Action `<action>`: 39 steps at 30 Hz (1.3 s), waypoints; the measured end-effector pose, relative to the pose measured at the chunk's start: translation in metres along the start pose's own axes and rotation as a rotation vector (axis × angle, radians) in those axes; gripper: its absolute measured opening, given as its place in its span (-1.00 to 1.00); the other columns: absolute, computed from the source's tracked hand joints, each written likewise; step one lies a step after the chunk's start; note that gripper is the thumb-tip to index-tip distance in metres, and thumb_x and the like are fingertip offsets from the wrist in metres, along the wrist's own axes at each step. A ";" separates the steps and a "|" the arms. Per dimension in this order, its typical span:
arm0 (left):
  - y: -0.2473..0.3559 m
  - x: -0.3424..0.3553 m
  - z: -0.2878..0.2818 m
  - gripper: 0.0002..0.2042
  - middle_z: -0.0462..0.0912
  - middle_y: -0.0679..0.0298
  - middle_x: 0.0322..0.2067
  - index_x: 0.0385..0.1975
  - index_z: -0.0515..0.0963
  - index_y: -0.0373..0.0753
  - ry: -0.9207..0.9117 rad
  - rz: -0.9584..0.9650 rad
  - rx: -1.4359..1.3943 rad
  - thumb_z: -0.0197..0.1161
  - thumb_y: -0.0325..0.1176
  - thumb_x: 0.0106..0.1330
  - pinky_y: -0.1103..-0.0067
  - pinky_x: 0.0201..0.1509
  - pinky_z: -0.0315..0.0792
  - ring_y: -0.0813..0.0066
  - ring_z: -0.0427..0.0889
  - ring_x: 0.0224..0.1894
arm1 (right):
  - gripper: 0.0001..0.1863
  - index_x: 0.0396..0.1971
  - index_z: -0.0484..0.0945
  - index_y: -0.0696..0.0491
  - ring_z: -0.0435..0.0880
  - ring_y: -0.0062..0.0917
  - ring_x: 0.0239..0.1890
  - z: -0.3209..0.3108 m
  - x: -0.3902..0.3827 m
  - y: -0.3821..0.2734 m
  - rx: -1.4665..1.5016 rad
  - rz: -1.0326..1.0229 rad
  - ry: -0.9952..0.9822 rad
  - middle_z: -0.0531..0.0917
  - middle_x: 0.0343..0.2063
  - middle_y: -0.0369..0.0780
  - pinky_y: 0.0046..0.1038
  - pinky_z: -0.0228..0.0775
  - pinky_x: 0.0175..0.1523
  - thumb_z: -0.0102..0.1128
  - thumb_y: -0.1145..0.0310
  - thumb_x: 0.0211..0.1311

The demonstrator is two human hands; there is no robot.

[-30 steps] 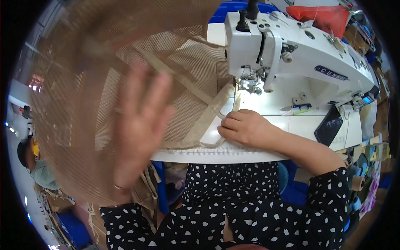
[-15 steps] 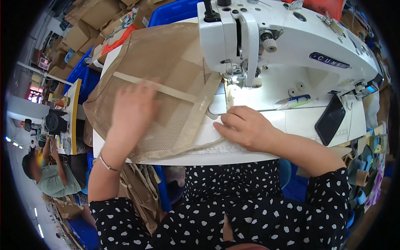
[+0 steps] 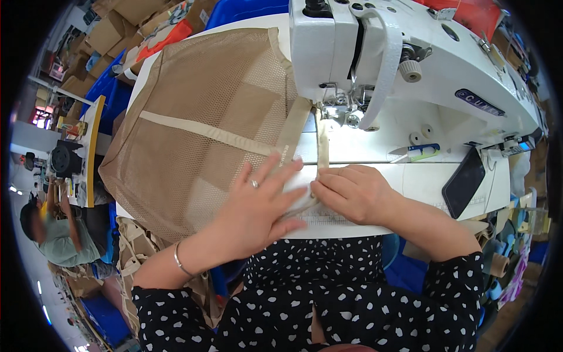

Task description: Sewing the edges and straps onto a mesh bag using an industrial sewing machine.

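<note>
Beige mesh fabric [image 3: 199,94] lies spread on the white sewing table, left of the white sewing machine [image 3: 434,76], with pale bands across it. My left hand [image 3: 264,202], with a ring, reaches over the fabric's lower right part, fingers spread. My right hand [image 3: 346,190] pinches a narrow beige binding strip [image 3: 322,144] that runs down from the presser foot [image 3: 334,114]. Right of the foot lie two white bobbins [image 3: 421,134] and a small blue-and-green handled tool [image 3: 423,151]. A black phone [image 3: 463,182] lies near the table's right side.
A person in a grey-green top [image 3: 67,240] is at another table [image 3: 94,152] on the left. Blue bins [image 3: 114,88] and cardboard boxes [image 3: 132,14] stand behind the table. Beige pieces [image 3: 134,252] hang below its left edge. Cones and cloth [image 3: 504,264] are stacked at the right.
The mesh that rose up over the left of the view now lies on the table. My left hand has moved right toward my right hand, which still holds the strip.
</note>
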State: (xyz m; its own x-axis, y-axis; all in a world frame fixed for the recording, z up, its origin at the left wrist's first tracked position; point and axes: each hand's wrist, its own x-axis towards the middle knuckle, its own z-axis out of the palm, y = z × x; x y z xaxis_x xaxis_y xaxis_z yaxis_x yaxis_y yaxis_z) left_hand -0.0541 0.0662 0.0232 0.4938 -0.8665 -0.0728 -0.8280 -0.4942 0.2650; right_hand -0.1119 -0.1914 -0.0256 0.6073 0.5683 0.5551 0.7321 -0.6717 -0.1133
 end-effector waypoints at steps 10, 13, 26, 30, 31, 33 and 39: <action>0.008 0.002 0.010 -0.50 0.50 0.28 -0.22 0.14 0.60 -0.29 0.126 0.218 0.012 0.26 -0.49 0.10 0.22 0.42 0.34 0.32 0.52 -0.01 | -0.72 -0.27 0.67 0.12 0.80 -0.38 -0.15 0.006 0.003 0.009 0.016 0.094 0.077 0.75 -0.19 -0.19 -0.44 0.61 -0.25 0.38 0.47 -0.08; 0.013 0.010 0.010 -0.51 0.47 0.26 -0.27 0.14 0.59 -0.33 0.158 0.218 0.032 0.21 -0.51 0.12 0.22 0.37 0.37 0.29 0.50 -0.08 | -0.71 -0.28 0.66 0.12 0.79 -0.37 -0.13 0.008 0.004 0.012 0.019 0.127 0.090 0.75 -0.17 -0.18 -0.43 0.61 -0.22 0.39 0.51 -0.12; 0.033 0.017 -0.008 -0.46 0.57 0.15 0.02 0.24 0.50 -0.34 0.100 0.062 0.090 0.14 -0.54 0.17 0.24 0.30 0.33 0.19 0.50 0.13 | -0.68 -0.25 0.64 0.11 0.70 -0.32 0.09 0.001 0.006 0.013 0.053 0.237 0.001 0.69 -0.05 -0.19 -0.28 0.52 0.07 0.39 0.55 -0.13; 0.015 -0.020 -0.026 -0.37 0.50 0.12 0.26 0.34 0.44 -0.14 0.005 -0.130 0.401 0.21 -0.46 0.16 0.25 0.30 0.36 0.11 0.48 0.27 | -0.69 -0.25 0.64 0.09 0.69 -0.31 0.12 -0.001 0.005 0.016 0.071 0.237 -0.027 0.67 -0.02 -0.19 -0.28 0.51 0.09 0.38 0.55 -0.10; 0.010 -0.027 -0.027 -0.33 0.46 0.12 0.30 0.37 0.42 -0.07 -0.066 -0.227 0.506 0.29 -0.37 0.14 0.26 0.27 0.41 0.06 0.48 0.29 | -0.68 -0.24 0.64 0.08 0.69 -0.31 0.13 0.000 0.005 0.016 0.070 0.240 -0.031 0.67 -0.01 -0.19 -0.28 0.50 0.10 0.38 0.55 -0.09; 0.005 -0.038 -0.026 -0.32 0.48 0.11 0.29 0.38 0.42 -0.07 -0.011 -0.148 0.463 0.29 -0.36 0.14 0.28 0.20 0.47 0.05 0.51 0.25 | -0.68 -0.23 0.65 0.07 0.68 -0.31 0.14 0.001 0.005 0.016 0.069 0.243 -0.033 0.67 -0.01 -0.19 -0.28 0.50 0.11 0.37 0.55 -0.08; 0.025 -0.032 -0.022 -0.30 0.46 0.05 0.32 0.44 0.35 -0.15 -0.090 -0.029 0.237 0.20 -0.45 0.18 0.38 0.00 0.61 0.04 0.58 0.02 | -0.64 -0.16 0.67 0.06 0.67 -0.30 0.17 0.001 0.006 0.015 0.067 0.250 -0.040 0.67 0.00 -0.19 -0.27 0.49 0.14 0.36 0.56 -0.06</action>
State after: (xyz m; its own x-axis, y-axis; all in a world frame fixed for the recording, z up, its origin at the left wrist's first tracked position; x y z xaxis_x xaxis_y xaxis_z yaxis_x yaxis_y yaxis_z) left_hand -0.0848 0.0837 0.0537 0.5014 -0.8492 -0.1656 -0.8582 -0.5124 0.0295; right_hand -0.0973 -0.1975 -0.0253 0.7829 0.4076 0.4701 0.5754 -0.7617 -0.2978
